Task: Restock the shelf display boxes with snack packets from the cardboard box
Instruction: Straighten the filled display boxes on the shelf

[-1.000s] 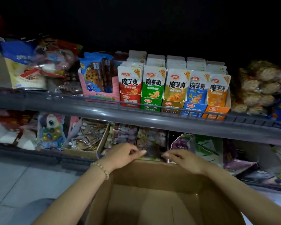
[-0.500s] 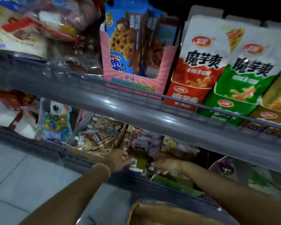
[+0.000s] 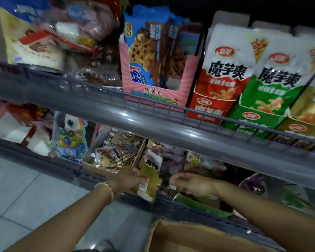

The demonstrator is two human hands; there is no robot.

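Two bare hands are at the front edge of the lower shelf, beneath the grey rail of the upper shelf. The left hand, with a beaded bracelet on its wrist, grips an olive-yellow snack packet by its lower half. The packet stands nearly upright, its white top with black characters uppermost. It is in front of the divider between two display boxes.

The brown display box to the left of that divider holds a loose heap of tan packets. The neighbouring display box holds pale purple packets, too blurred to read.

The right hand hovers just beside the snack packet without touching it, its fingers curled toward the thumb. I cannot tell whether it pinches anything.

The cardboard box is at the bottom of the view under the right forearm, and only its upper rim shows.

On the upper shelf a pink display box carries blue cookie packets. Just beside it stand a red carton and then a green carton, both filled with matching packets. A toy pack of coloured balls sits on the lower shelf to the left, above the grey tiled floor.
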